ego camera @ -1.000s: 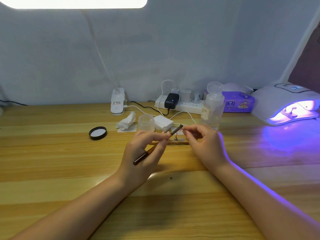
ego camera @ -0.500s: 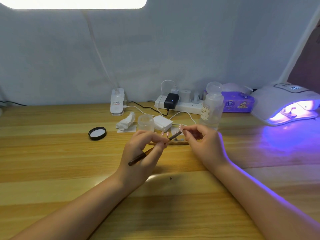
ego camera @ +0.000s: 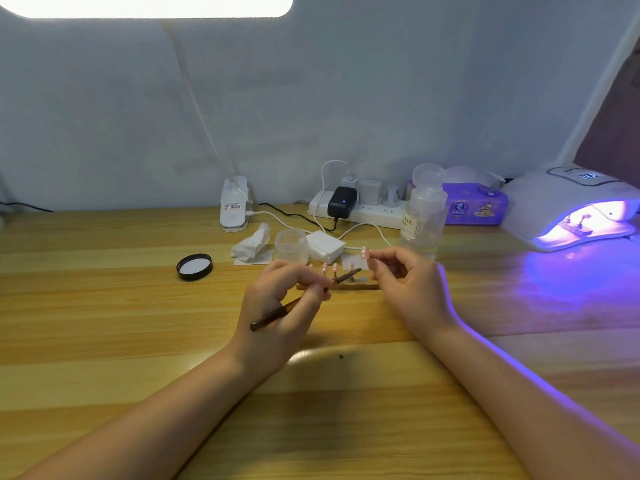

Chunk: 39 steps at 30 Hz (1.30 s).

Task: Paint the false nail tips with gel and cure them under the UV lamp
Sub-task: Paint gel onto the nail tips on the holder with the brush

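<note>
Gripping a brown brush (ego camera: 304,299), the left hand (ego camera: 280,317) curls beside the wooden stand (ego camera: 341,285); the right hand (ego camera: 408,289) pinches 1 pink nail tip (ego camera: 364,251) before a bottle (ego camera: 420,220) reading "NAIL"; rightmost, the UV lamp (ego camera: 568,206) glows on the worktop (ego camera: 104,323)

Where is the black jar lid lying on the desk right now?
In the head view the black jar lid lies flat on the wooden desk, left of the left hand and the crumpled tissue.

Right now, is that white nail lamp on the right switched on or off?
On. The UV lamp glows violet inside its opening and spills purple light across the wooden table before it.
</note>
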Each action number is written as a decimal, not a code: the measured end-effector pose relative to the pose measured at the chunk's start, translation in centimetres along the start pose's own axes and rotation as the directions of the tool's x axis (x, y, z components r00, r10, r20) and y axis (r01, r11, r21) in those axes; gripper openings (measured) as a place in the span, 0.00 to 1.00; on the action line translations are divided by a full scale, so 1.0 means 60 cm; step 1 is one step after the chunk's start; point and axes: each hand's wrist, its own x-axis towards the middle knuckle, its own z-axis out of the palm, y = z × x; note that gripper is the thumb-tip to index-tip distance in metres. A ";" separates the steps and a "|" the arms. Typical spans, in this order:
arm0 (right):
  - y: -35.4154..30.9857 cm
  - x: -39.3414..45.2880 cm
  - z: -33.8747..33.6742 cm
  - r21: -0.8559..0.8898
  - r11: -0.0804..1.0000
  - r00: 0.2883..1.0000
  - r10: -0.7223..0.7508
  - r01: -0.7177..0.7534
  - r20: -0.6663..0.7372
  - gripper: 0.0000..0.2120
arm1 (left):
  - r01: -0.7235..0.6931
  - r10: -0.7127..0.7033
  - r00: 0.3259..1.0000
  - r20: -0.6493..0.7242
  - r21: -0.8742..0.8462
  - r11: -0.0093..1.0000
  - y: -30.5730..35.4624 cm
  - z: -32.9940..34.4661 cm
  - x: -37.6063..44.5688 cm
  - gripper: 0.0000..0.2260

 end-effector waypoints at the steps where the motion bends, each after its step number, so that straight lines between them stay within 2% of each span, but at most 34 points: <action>1: 0.000 0.000 -0.001 0.005 1.000 1.000 0.001 -0.001 0.004 0.08 | -0.004 0.004 1.000 -0.013 -0.011 1.000 0.001 0.001 0.000 0.09; 5: -0.001 0.001 0.001 0.002 1.000 0.999 -0.021 0.021 0.026 0.08 | -0.016 0.014 0.999 -0.040 -0.041 0.999 0.003 0.005 0.002 0.09; 13: 0.004 0.001 0.003 0.019 1.000 0.998 0.003 -0.004 0.061 0.08 | 0.101 -0.098 0.995 0.028 -0.108 0.989 0.003 0.001 -0.002 0.10; 18: 0.005 0.002 0.003 0.043 0.999 0.998 0.004 -0.007 0.070 0.09 | 0.085 -0.087 0.996 -0.007 -0.170 0.982 0.004 0.005 0.000 0.06; 30: 0.000 0.002 0.002 0.070 0.998 0.997 -0.005 -0.001 0.078 0.10 | 0.145 -0.143 0.989 0.025 -0.254 0.956 0.003 0.002 -0.002 0.11; 32: 0.000 0.002 0.002 0.085 0.996 0.996 -0.004 -0.004 0.092 0.11 | 0.151 -0.155 0.988 0.007 -0.260 0.954 -0.001 0.003 0.000 0.07; 35: -0.001 0.001 0.002 0.111 0.994 0.993 0.000 -0.013 0.122 0.14 | 0.167 -0.175 0.985 -0.010 -0.239 0.956 -0.005 0.004 0.002 0.08; 39: -0.003 0.000 0.001 0.165 0.985 0.990 0.035 -0.058 0.138 0.13 | 0.151 -0.157 0.987 -0.013 -0.218 0.964 -0.005 0.005 0.002 0.08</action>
